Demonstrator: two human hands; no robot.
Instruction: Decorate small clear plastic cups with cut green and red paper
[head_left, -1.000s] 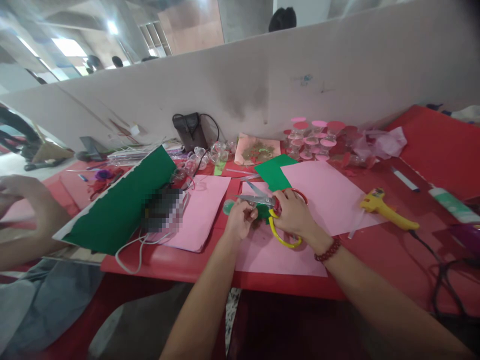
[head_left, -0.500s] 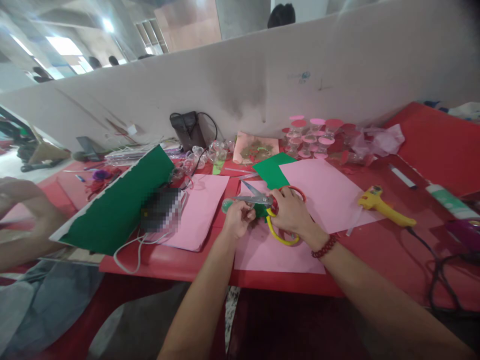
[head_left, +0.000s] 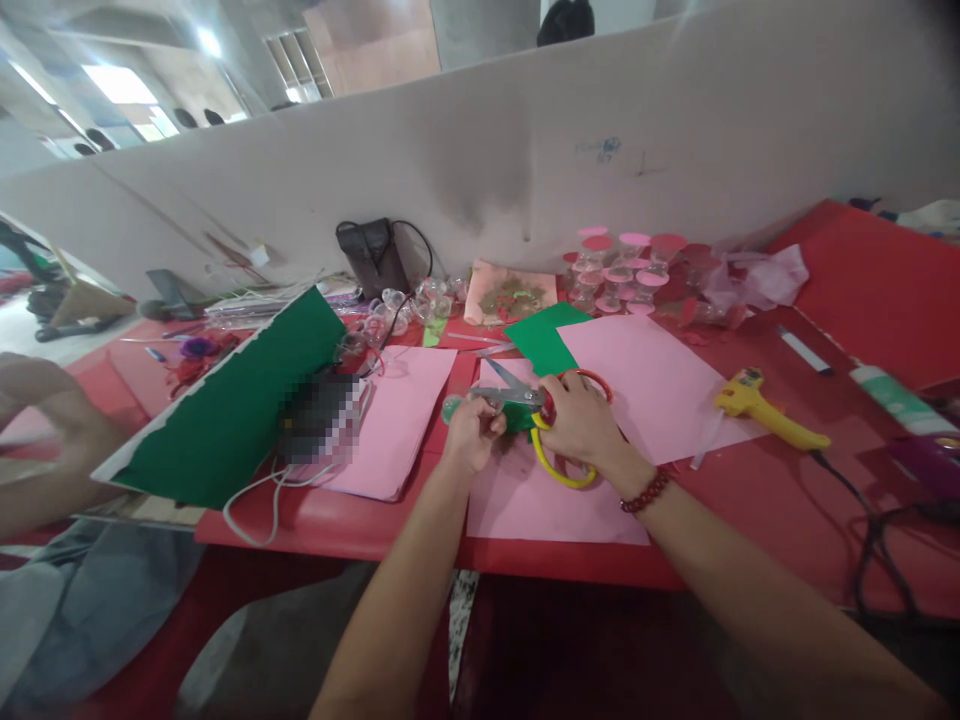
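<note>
My right hand (head_left: 577, 415) is closed around the handles of large scissors (head_left: 529, 399), one loop red and the other yellow. Their blades are parted and point left, over my left hand (head_left: 476, 430). The fingers of that hand pinch a small clear plastic piece with green paper (head_left: 517, 416) on it. A rounded, greenish end (head_left: 451, 408) of the piece shows left of the fingers; the rest is partly hidden by fingers and blades. Beneath both hands lies a pink paper sheet (head_left: 555, 510).
A yellow glue gun (head_left: 772, 415) with a cord lies at right. Pink sheets (head_left: 397, 420) and a leaning green board (head_left: 225, 420) are at left. Clear plastic pieces with pink discs (head_left: 630, 275) stand behind, near a dark bag (head_left: 373, 255). Another person's hand (head_left: 52, 420) is at far left.
The scissors' blades stand slightly differently around the green paper, and my left fingers have shifted a little. The view has moved slightly; both hands keep their holds.
</note>
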